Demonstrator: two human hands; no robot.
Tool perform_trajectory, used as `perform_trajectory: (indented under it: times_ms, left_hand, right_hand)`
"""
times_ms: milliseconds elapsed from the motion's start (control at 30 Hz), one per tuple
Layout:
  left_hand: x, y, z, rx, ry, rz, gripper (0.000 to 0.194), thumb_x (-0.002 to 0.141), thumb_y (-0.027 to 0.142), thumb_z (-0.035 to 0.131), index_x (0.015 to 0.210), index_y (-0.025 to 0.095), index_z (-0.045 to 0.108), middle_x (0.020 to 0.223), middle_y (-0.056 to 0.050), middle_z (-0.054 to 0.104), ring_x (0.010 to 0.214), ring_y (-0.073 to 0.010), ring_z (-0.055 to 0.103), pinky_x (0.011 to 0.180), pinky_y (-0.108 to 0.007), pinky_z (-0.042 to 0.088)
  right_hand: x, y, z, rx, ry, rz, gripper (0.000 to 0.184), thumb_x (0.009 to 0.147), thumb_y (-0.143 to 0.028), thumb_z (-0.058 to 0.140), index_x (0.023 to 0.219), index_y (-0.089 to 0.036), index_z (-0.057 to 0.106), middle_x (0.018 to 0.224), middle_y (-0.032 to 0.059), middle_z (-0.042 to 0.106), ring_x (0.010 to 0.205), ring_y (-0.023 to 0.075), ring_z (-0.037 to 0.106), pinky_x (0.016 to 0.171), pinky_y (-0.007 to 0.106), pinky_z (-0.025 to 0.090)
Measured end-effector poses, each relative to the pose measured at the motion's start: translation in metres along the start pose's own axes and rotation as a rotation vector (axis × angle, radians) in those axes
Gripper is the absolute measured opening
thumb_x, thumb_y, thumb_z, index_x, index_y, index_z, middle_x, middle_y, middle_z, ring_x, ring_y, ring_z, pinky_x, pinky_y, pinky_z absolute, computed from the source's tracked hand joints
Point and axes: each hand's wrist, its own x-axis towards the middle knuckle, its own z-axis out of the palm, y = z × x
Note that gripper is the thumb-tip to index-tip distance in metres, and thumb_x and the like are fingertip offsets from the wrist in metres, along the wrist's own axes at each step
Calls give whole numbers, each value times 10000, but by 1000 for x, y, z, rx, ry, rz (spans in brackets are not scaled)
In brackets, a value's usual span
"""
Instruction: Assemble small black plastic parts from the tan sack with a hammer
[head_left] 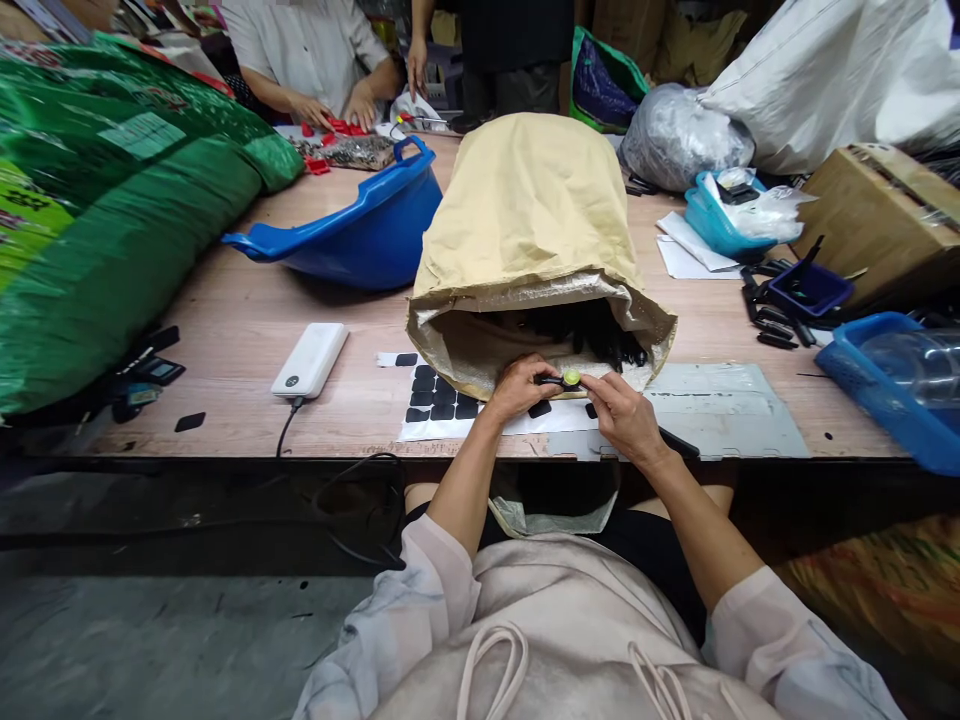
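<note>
At the mouth of a tan woven sack (536,195), my two hands meet over a small black part with a round, bright green piece (571,378) on it. My left hand (517,388) is closed on the left end of the black part. From the right, my right hand (621,412) pinches at its other end, close to the green piece; its fingertips partly hide what they grip. Several dark parts (592,330) lie inside the open sack. Under my hands is a white sheet with black rounded-square stickers (435,395).
A blue basin (352,225) and a white power bank (310,360) with a cable lie left, near a large green bag (142,220). At right are a blue tray (892,385), a purple box (810,290) and a carton (885,220). Other people work across the table.
</note>
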Motion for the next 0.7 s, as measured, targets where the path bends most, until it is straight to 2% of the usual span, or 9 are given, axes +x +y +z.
perform_trajectory:
  times_ms: [133, 233, 400, 533, 633, 700]
  left_hand:
    - [1, -1, -1, 23, 0, 24, 153, 779, 220, 827, 927, 188, 809, 906, -22, 699, 841, -165, 628, 754, -262, 455]
    - [1, 0, -1, 61, -4, 30, 156, 787, 236, 823, 933, 184, 806, 899, -24, 696, 826, -165, 618, 752, -269, 452]
    - [1, -1, 0, 104, -22, 27, 159, 816, 267, 796, 958, 197, 796, 915, -24, 690, 847, -178, 624, 769, -279, 469]
    - [4, -3, -1, 151, -35, 35, 144, 849, 286, 764, 975, 218, 775, 934, -22, 679, 906, -203, 629, 841, -309, 491]
    - [-5, 8, -5, 170, -11, 61, 119, 893, 277, 706, 982, 212, 750, 965, -39, 678, 951, -222, 625, 878, -333, 495]
    - [-23, 22, -9, 157, 32, 112, 143, 939, 296, 653, 1012, 201, 731, 994, -60, 687, 977, -234, 618, 905, -350, 490]
  right_hand:
    - [4, 8, -7, -32, 71, 14, 371, 1058, -271, 436, 1344, -289, 672, 1053, 55, 693, 953, 190, 657, 777, 276, 510]
    - [6, 21, -8, -126, 73, -2, 353, 1052, -252, 455, 1312, -270, 693, 1008, 59, 687, 926, 198, 630, 776, 288, 484]
    - [-1, 43, 5, -308, 78, -71, 308, 1017, -205, 508, 1207, -254, 746, 931, 62, 684, 876, 219, 559, 799, 333, 433]
    - [-6, 48, 12, -311, 89, -54, 304, 1015, -208, 513, 1216, -250, 738, 954, 61, 682, 881, 212, 551, 792, 324, 415]
    - [-7, 47, 12, -308, 105, -42, 310, 1017, -198, 502, 1209, -243, 741, 952, 63, 683, 880, 212, 554, 779, 323, 411]
    - [-8, 46, 11, -323, 130, -22, 326, 1018, -189, 491, 1223, -238, 740, 951, 67, 685, 879, 214, 555, 771, 327, 408]
